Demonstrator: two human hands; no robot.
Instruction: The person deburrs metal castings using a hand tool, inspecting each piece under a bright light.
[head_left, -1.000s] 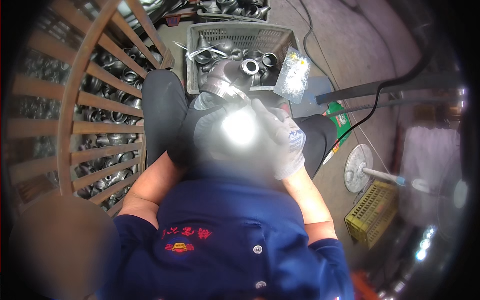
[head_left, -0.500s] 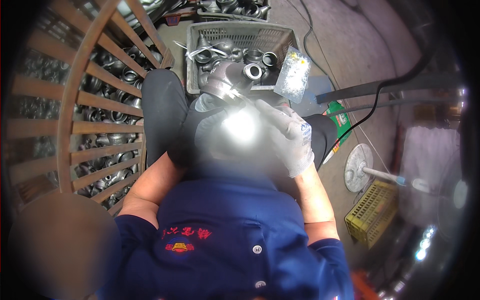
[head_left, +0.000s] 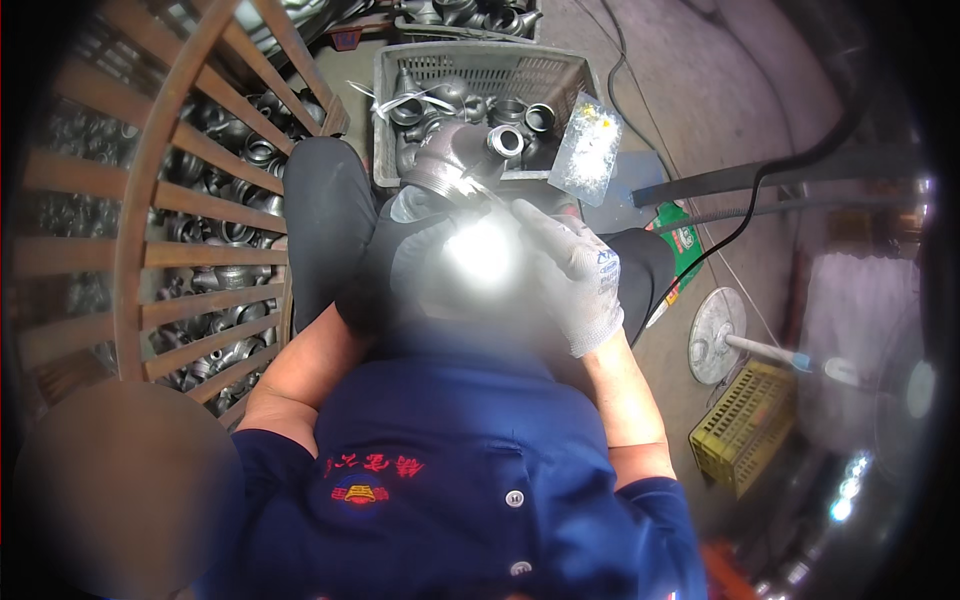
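A grey metal pipe fitting point(head_left: 445, 158) with a threaded end and a round side outlet is held up over my lap. My left hand point(head_left: 408, 205), in a pale glove, supports it from below on the left; glare and shadow hide most of that hand. My right hand point(head_left: 578, 275), in a light grey knitted glove, is closed just right of the threaded end, forefinger stretched toward it. Something thin shows between its fingertips and the thread, too washed out to name. A bright white glare covers the space between my hands.
Beyond my knees stands a grey plastic crate point(head_left: 480, 62) of metal fittings, with a clear plastic bag point(head_left: 587, 150) at its right edge. A rusty slatted rack point(head_left: 130, 220) with more fittings is on the left. On the right are a black cable point(head_left: 757, 195) and a yellow basket point(head_left: 742, 425).
My right hand has shifted very slightly, and the fitting has turned a little. My left hand stays about where it was.
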